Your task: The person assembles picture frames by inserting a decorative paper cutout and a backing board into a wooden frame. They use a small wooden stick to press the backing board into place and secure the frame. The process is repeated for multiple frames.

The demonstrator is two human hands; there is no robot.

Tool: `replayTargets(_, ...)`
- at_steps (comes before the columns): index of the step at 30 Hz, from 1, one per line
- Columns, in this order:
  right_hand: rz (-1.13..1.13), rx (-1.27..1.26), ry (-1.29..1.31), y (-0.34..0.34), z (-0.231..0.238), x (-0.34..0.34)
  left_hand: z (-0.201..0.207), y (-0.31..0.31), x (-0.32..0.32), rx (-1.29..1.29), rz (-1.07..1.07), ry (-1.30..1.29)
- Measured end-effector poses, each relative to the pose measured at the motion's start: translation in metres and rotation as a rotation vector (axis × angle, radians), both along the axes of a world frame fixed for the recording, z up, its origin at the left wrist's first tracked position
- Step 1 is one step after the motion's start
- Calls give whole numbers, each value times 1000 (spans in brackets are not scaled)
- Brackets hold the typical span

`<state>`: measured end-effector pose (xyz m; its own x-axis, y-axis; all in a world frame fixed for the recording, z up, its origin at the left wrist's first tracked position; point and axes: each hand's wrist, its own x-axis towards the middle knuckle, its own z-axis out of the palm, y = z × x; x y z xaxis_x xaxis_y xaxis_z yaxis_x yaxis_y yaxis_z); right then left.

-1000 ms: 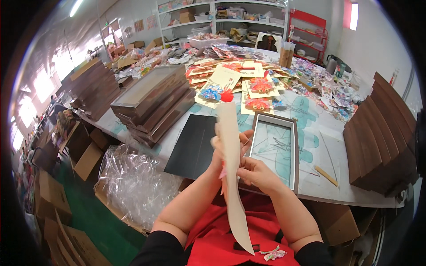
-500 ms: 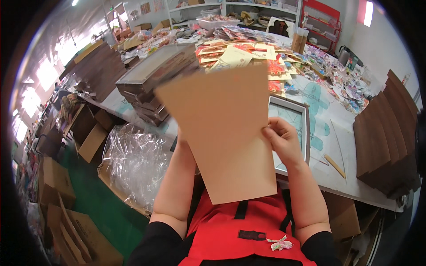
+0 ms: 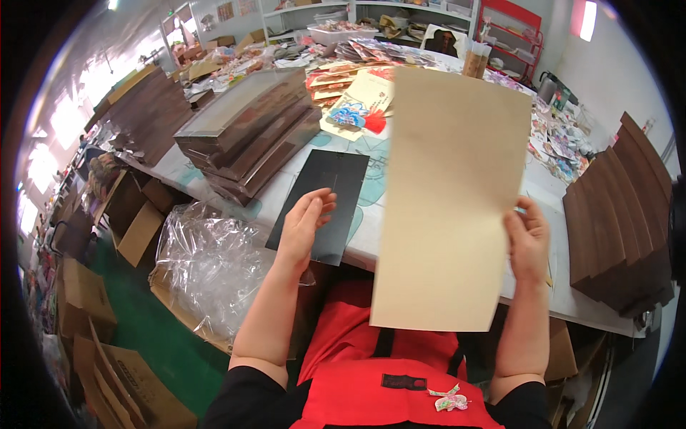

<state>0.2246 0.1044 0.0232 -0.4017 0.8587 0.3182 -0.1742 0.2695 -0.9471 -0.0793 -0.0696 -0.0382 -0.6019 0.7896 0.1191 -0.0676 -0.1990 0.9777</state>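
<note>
A long rectangular tan board [image 3: 450,200] is held upright in front of me, hiding part of the table. My right hand [image 3: 527,239] grips its right edge, thumb and fingers closed on it. My left hand [image 3: 306,223] is off the board, fingers loosely bent and apart, holding nothing. Below that hand, a flat black panel [image 3: 325,186] lies on the table, its near end reaching the front edge. To its left are stacked dark brown frames or boxes [image 3: 250,136], wrapped in clear plastic.
A carton of crumpled clear plastic [image 3: 207,264] stands left of my forearm. Dark brown panels [image 3: 614,222] lean in a row at the right. Yellow cards with red and blue ornaments [image 3: 361,107] are piled behind the black panel. More cartons [image 3: 89,297] stand on the green floor.
My left hand has let go of the board and lowered. My right hand has carried the board to the right, uncovering the black panel and covering the white-edged frame seen earlier.
</note>
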Motion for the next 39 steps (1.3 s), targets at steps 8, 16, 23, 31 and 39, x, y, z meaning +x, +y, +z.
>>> replayTargets(8,137,-333,125,36,-5,84,-69,-34,-22,-206,524,792)
replayTargets(16,214,-672,22,64,-64,47,-87,-45,-31,-313,557,839)
replayTargets(23,82,-556,-212,94,-84,22,-89,-52,-37,-384,544,879)
replayTargets(31,34,-526,-323,111,-79,14,-92,-53,-55,-477,602,881)
replayTargets(39,31,-531,-311,123,-85,11,-86,-55,-68,-496,529,687)
